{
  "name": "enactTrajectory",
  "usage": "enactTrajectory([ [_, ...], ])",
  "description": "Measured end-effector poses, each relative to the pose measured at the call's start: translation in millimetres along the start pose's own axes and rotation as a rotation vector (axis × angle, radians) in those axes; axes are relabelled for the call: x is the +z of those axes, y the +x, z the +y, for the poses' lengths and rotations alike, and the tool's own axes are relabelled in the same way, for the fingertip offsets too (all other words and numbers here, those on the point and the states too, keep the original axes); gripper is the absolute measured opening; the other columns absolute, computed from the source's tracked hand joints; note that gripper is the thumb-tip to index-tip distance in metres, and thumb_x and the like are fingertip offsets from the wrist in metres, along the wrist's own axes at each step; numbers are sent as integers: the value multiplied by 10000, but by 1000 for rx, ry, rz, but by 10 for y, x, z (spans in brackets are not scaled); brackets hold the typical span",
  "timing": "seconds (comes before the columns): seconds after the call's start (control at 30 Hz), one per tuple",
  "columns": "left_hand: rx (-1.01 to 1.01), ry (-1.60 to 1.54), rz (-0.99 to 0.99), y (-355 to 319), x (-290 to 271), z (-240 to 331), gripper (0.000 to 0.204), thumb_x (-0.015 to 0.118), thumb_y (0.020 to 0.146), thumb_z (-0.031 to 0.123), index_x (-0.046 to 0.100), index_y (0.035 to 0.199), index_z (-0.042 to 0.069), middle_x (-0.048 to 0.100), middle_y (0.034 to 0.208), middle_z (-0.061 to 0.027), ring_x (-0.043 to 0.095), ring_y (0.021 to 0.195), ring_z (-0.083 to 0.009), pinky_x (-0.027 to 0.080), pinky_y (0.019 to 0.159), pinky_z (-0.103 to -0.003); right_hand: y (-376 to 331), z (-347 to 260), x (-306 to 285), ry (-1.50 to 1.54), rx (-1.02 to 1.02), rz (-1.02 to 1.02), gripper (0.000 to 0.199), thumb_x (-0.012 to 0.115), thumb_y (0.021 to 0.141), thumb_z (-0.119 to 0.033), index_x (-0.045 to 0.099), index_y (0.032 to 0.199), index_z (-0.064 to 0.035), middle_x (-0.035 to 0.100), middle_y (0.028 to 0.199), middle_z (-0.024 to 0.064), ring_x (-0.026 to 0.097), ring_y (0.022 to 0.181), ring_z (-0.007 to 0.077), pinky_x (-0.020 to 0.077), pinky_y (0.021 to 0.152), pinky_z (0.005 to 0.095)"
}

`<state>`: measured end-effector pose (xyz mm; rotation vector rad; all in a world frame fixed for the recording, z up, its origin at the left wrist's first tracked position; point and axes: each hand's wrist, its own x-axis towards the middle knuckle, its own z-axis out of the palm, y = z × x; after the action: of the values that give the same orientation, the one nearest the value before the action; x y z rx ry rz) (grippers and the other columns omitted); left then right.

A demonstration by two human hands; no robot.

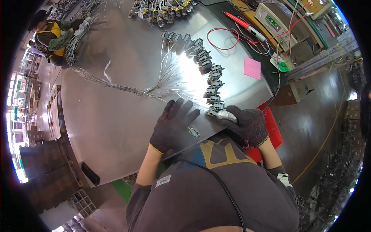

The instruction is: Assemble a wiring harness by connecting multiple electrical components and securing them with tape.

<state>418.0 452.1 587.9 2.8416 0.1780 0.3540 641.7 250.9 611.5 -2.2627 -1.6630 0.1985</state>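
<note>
1. Curved row of metal components (215, 83) on surface (116, 127); wire bundle (143, 92) left of it.
2. Left hand (174, 125): fingers spread, below-left of row; 1 loose component (194, 133) beside it.
3. Right hand (249, 123): curled at row's lower end near white thing (227, 115); grip hidden, can't tell.
4. Step, probably: ordering the row; next calls for careful fingering.
5. Glare hides wire ends.

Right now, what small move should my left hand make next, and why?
Perhaps slide the lone grey part inward with your left hand: it lies near the table edge, apart from the curved row, and that hand is spread beside it.
</note>
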Motion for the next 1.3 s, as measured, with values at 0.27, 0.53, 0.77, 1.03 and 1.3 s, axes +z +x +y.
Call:
enactTrajectory([
  [0.27, 15, 60, -52, 584, 385, -149, 620, 798, 723, 469, 677, 1248, 162, 629, 1252, -76, 533, 1289, -331, 408, 1137, -535, 205, 314, 129, -14, -79, -16, 400, 772, 865, -467, 700, 1126, -172, 672, 663, 91, 694, 601, 291, 526, 548, 421],
  [0.53, -7, -61, 16, 613, 721, -344, 414, 772, 725, 456, 731, 1071, 232, 661, 1105, -13, 569, 1207, -288, 465, 1067, -476, 151, 204, 192, 88, 14, 75, 383, 767, 869, -464, 703, 1104, -169, 696, 697, 92, 706, 609, 290, 540, 549, 420],
  [0.77, -76, -112, 46, 645, 707, -345, 409, 779, 703, 445, 733, 1042, 222, 678, 1111, -21, 582, 1188, -303, 485, 1039, -469, 228, 58, 331, 133, 79, 2, 437, 654, 936, -528, 654, 1149, -146, 691, 689, 142, 708, 626, 331, 549, 568, 463],
  [1.03, -45, -160, 121, 626, 706, -315, 419, 833, 666, 409, 740, 1014, 195, 667, 1036, -28, 560, 1150, -311, 482, 980, -456, 267, 70, 275, 100, -48, 24, 414, 646, 939, -534, 660, 1181, -198, 670, 663, 132, 694, 611, 332, 546, 558, 459],
  [1.3, 13, -184, 34, 633, 717, -295, 448, 855, 691, 439, 689, 1040, 212, 678, 1059, -1, 562, 1185, -317, 431, 1058, -479, 255, 187, 212, 42, -57, -178, 448, 625, 923, -595, 676, 1280, -328, 665, 668, 111, 698, 632, 321, 555, 592, 440],
])
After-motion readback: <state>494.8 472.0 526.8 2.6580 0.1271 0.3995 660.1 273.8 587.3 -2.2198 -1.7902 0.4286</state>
